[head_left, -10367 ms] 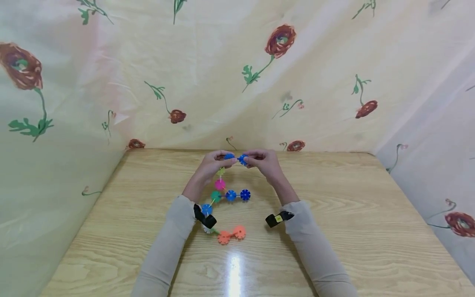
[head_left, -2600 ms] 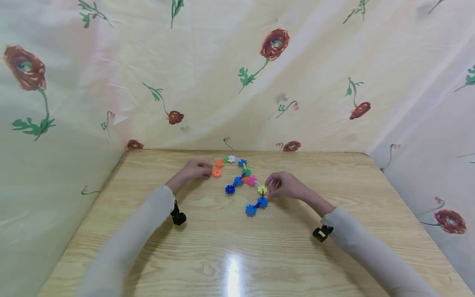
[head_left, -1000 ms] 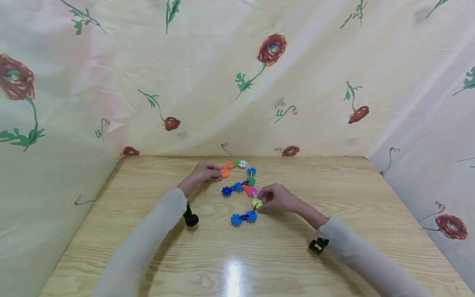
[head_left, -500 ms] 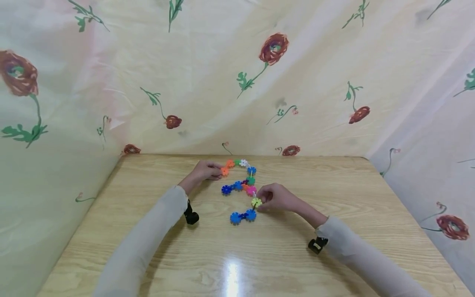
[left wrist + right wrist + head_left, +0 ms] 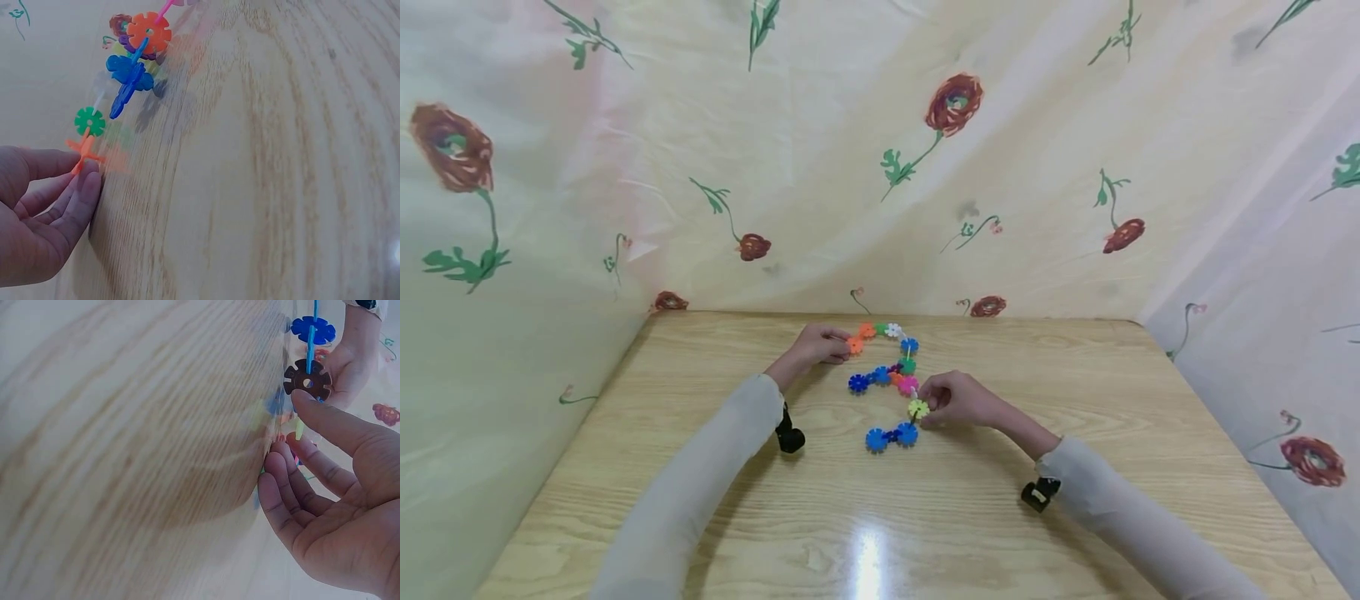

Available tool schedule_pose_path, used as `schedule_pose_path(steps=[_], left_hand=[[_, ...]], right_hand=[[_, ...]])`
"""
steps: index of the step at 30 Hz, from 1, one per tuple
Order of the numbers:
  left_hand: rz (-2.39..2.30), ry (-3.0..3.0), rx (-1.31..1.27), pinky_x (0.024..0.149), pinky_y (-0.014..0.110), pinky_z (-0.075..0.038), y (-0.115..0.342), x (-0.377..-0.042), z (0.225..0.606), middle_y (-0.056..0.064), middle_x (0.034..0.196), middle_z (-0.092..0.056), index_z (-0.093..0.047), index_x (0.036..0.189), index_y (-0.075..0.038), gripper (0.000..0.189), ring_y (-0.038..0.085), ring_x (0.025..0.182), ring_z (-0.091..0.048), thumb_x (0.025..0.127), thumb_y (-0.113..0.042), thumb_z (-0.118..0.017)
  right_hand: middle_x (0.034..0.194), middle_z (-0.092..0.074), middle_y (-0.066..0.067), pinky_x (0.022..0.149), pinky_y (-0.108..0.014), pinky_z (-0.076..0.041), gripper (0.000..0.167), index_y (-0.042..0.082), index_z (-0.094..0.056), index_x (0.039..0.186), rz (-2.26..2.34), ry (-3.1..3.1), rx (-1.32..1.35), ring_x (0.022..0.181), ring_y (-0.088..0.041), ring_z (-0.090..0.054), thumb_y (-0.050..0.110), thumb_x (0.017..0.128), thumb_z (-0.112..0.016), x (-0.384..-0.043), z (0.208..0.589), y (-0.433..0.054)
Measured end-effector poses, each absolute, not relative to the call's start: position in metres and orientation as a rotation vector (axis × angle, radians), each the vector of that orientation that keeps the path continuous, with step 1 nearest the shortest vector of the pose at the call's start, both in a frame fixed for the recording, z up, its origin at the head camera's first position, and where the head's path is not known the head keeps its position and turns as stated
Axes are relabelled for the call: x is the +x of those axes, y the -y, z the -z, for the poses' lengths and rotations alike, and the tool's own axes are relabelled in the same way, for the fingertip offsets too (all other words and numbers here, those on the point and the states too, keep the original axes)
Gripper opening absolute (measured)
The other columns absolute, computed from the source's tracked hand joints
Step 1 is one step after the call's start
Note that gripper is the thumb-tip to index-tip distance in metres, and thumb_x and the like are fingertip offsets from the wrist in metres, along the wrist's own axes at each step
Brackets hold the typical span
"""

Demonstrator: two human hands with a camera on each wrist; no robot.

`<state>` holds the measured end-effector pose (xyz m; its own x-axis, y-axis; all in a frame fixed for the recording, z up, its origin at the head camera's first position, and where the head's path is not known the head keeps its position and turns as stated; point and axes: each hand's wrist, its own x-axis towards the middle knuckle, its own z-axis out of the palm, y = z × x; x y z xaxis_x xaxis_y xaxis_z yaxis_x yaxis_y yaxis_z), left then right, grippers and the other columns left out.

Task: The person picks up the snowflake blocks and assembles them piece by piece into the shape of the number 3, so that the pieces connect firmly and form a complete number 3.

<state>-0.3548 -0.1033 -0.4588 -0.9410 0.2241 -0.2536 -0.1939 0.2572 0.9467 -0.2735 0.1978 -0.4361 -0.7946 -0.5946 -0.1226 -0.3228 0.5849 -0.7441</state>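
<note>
A chain of slotted plastic snowflake discs lies on the wooden table [image 5: 820, 500], bent in a shape like a 3. My left hand [image 5: 815, 347] pinches the orange disc [image 5: 855, 345] at its far end; in the left wrist view that orange disc [image 5: 84, 150] is edge-up beside a green disc [image 5: 90, 122]. With thumb and index finger my right hand [image 5: 962, 398] holds the rim of the yellow disc [image 5: 918, 409]. In the right wrist view a brown disc [image 5: 308, 381] sits by the thumb tip. Two blue discs [image 5: 876, 440] form the near end.
A dark blue disc [image 5: 858, 383] ends the chain's middle branch, pointing left. Behind the table hangs a cream curtain [image 5: 820, 167] printed with red flowers. Black wrist cameras [image 5: 790, 439] are strapped over both sleeves.
Since the oldest frame the chain has been turned round. Later its near end swung left and toward the person, with the right hand following. Over the last second hands and chain barely move.
</note>
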Motion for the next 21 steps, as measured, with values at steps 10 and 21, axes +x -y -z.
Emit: schedule_pose_path(steps=[10,21], left_hand=[[-1.736,-2.194,0.024,0.084,0.033,-0.064,0.1043,-0.3556,0.4609,0.025,0.122,-0.07,-0.061,0.134,0.005,0.037,0.024,0.096,-0.074,0.098,-0.003,-0.064],[-1.769,-2.176,0.008,0.085,0.033,-0.063,0.1081,-0.3524,0.4592,0.025,0.119,-0.071,-0.058,0.137,0.005,0.038,0.023,0.094,-0.075,0.101,-0.006,-0.062]], right_hand=[[0.085,-0.064,-0.01,0.065,-0.021,-0.048,0.031,-0.002,-0.07,0.11,1.063,-2.425,-0.736,0.075,-0.016,-0.055,0.009,0.084,-0.084,-0.2756,0.4385,-0.2011],[0.091,-0.066,-0.007,0.07,-0.021,-0.051,0.032,0.002,-0.07,0.114,1.068,-2.366,-0.737,0.081,-0.016,-0.058,0.012,0.086,-0.082,-0.28,0.4357,-0.2072]])
